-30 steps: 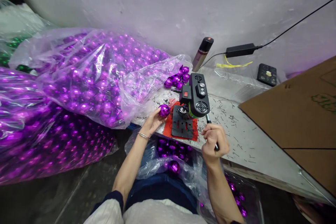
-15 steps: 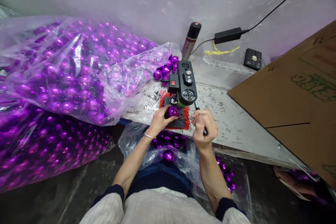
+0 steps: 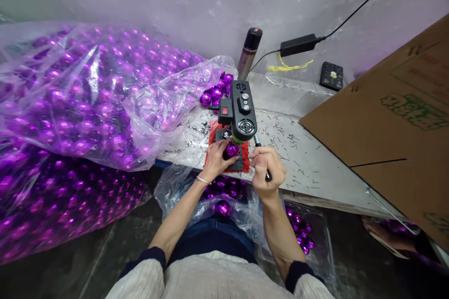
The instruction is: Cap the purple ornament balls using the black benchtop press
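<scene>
My left hand (image 3: 217, 159) is closed round a shiny purple faceted ball (image 3: 231, 150), which it holds on the black base plate under the head of a small black and green bench press (image 3: 241, 112). My right hand (image 3: 267, 172) is wrapped round the black lever handle (image 3: 261, 156) that sticks out from the machine's right side. A red mat (image 3: 246, 161) lies under the base plate on the table (image 3: 315, 168).
Big clear bags of purple balls (image 3: 80, 98) fill the left. Loose balls (image 3: 213, 93) lie behind the machine, and more sit in a bag (image 3: 224, 196) at my lap. A spray can (image 3: 248, 51), power adapter (image 3: 298, 45), black remote (image 3: 331, 75) and cardboard sheet (image 3: 396, 117) are also here.
My left hand carried the purple ball from the table's left side to under the machine head. My right hand stayed on the lever. The view tilted down and shifted slightly.
</scene>
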The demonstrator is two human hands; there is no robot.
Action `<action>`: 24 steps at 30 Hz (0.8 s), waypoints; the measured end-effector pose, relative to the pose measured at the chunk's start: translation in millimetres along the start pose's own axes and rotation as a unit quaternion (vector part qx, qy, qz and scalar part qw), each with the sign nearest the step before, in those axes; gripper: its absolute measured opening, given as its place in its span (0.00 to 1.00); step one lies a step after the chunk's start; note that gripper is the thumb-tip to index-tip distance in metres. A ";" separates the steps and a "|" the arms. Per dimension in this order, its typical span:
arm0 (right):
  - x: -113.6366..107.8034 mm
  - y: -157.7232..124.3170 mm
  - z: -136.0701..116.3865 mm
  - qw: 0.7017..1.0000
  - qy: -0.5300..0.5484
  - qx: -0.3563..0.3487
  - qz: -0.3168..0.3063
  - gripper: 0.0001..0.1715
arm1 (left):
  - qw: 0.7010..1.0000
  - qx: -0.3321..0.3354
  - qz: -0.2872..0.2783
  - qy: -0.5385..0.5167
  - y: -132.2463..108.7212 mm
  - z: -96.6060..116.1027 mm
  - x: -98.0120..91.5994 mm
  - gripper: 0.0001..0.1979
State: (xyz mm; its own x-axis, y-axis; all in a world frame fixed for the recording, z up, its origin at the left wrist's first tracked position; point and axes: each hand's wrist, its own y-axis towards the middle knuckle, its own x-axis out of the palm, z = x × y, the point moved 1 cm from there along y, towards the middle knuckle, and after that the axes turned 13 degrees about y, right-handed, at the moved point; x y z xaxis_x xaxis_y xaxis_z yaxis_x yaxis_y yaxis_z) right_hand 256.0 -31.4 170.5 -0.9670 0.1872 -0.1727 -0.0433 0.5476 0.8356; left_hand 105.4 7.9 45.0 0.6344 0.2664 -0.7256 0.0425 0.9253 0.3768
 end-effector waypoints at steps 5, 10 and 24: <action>-0.3 -1.4 1.0 1.000 0.008 -0.003 0.001 0.14 | 0.999 -0.005 0.016 -0.046 -4.8 -5.6 7.2 0.35; 0.9 -13.3 8.1 1.000 0.000 -0.003 0.010 0.13 | 0.999 -0.005 0.017 -0.050 -6.7 -9.1 8.1 0.34; 19.4 -55.4 45.0 0.995 0.031 -0.039 0.085 0.15 | 0.999 0.004 0.030 -0.027 -8.3 -7.2 8.7 0.34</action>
State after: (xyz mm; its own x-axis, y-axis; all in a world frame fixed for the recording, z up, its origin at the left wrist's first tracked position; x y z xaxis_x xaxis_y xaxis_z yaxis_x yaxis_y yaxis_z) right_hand 250.9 -21.4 97.3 -0.9754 0.2205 0.0051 0.1057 0.4468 0.8884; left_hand 105.0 4.5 31.4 0.6761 0.3072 -0.6697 0.0084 0.9057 0.4239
